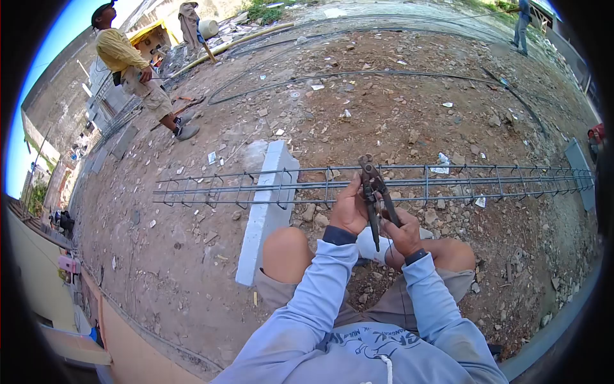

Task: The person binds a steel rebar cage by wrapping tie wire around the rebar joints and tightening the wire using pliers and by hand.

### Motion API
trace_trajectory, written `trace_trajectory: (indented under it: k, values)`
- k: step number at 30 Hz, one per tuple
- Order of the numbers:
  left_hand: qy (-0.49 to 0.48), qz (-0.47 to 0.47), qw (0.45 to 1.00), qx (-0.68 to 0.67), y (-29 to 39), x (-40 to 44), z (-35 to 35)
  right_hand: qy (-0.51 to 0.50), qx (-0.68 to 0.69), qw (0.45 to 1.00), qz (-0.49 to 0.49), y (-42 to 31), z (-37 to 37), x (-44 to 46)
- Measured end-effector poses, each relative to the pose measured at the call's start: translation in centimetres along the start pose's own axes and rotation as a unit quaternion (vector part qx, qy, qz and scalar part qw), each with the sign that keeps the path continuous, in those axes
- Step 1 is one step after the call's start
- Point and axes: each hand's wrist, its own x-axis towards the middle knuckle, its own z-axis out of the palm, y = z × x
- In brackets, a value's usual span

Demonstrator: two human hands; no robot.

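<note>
A long rebar cage [256, 188] lies across the view in front of my knees, its bars joined by square stirrups. It rests on a pale block [272, 217] at the left and a grey block [579, 176] at the far right. Dark pincers [376, 192] are upright over the cage, jaws at the top. My left hand [349, 208] is wrapped round their left side below the jaws. My right hand [403, 233] is closed at the lower right handle, and a thin dark wire hangs below it.
A person in a yellow shirt [121, 54] stands at the upper left. Another person [521, 29] stands at the upper right. Long bars [358, 73] and rubble lie on the dirt ground beyond the cage. A wall [141, 333] runs along the lower left.
</note>
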Motion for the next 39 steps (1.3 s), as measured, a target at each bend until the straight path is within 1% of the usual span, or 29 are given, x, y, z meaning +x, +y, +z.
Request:
trace_trajectory:
  k: [1,2,5,6,9,10,13,14,17,18,19,21,22,24,25,28,30,31,32,33,34,36,37,38,39]
  values:
    - [-0.013,-0.014,1.0,-0.012,-0.2,0.6,0.5,0.039,-0.008,0.999,-0.015,-0.5,-0.1,-0.3]
    - [-0.025,-0.032,0.999,-0.025,-0.5,1.1,1.0,0.057,-0.015,0.998,-0.036,-1.4,-0.8,-0.6]
    - [-0.076,-0.026,0.997,0.003,-1.5,1.8,2.7,0.105,-0.082,0.986,-0.1,-3.5,-2.5,-1.6]
    - [-0.056,-0.019,0.998,0.02,-1.6,1.5,3.8,0.136,-0.079,0.98,-0.125,-3.6,-2.6,-1.8]
    - [-0.103,0.014,0.99,0.096,-3.2,2.9,2.6,0.175,0.009,0.981,-0.083,-4.5,-2.9,-2.2]
    - [-0.038,-0.007,0.994,0.099,-3.7,3.3,2.4,0.173,0.001,0.984,-0.043,-5.1,-3.0,-2.2]
    - [-0.008,-0.007,0.996,0.085,-4.7,3.1,2.0,0.189,-0.071,0.975,-0.093,-6.3,-3.0,-1.8]
    - [0.006,-0.007,0.995,0.104,-4.9,2.9,2.0,0.186,-0.098,0.965,-0.154,-5.7,-3.1,-1.3]
    - [0.006,0.019,0.969,0.245,-6.2,2.7,1.3,0.233,0.071,0.967,-0.072,-6.4,-1.8,-0.6]
    - [0.018,0.096,0.934,0.344,-7.6,3.3,0.5,0.226,0.157,0.961,-0.025,-5.7,-1.8,-0.3]
    - [0.039,0.134,0.858,0.494,-7.9,2.3,1.1,0.23,0.172,0.957,-0.037,-4.9,-2.2,0.1]
    - [0.045,0.173,0.813,0.554,-9.6,2.0,0.2,0.25,0.357,0.9,-0.007,-3.8,-2.6,0.4]
    - [0.052,0.159,0.833,0.527,-10.0,2.0,-0.3,0.234,0.386,0.892,0.023,-4.0,-3.6,-0.2]
    - [0.069,0.125,0.87,0.473,-10.1,2.2,-1.6,0.248,0.426,0.868,0.065,-3.2,-5.1,-1.6]
    - [0.081,0.113,0.872,0.469,-10.1,2.3,-2.3,0.261,0.437,0.855,0.095,-2.4,-5.6,-2.5]
    - [0.128,0.091,0.884,0.441,-9.9,3.6,-4.8,0.333,0.309,0.861,0.23,1.7,-5.2,-6.4]
    - [0.161,0.076,0.851,0.494,-10.4,4.7,-7.7,0.336,0.236,0.854,0.32,5.6,-4.2,-8.4]
    - [0.18,0.064,0.831,0.522,-10.4,4.7,-8.8,0.303,0.113,0.881,0.347,7.8,-4.2,-8.6]
    - [0.18,0.034,0.846,0.5,-10.2,4.2,-9.4,0.261,-0.01,0.891,0.371,9.9,-3.9,-9.4]
    - [0.181,0.004,0.86,0.477,-10.1,3.7,-9.5,0.214,-0.133,0.888,0.386,10.2,-3.3,-9.8]
    - [0.178,-0.02,0.875,0.449,-9.9,3.7,-9.2,0.22,-0.257,0.881,0.331,10.2,-2.7,-9.5]
    - [0.164,-0.029,0.873,0.458,-10.1,3.8,-8.0,0.215,-0.279,0.905,0.239,11.9,-1.9,-7.2]
    - [0.16,-0.042,0.872,0.461,-10.4,3.2,-7.9,0.211,-0.289,0.912,0.2,11.6,-1.4,-6.6]
    - [0.15,-0.059,0.872,0.462,-10.5,3.3,-8.2,0.152,-0.123,0.955,0.223,11.4,-1.1,-5.5]
    - [0.141,-0.065,0.877,0.454,-10.6,3.5,-8.0,0.097,0.043,0.966,0.236,9.5,-1.2,-3.9]
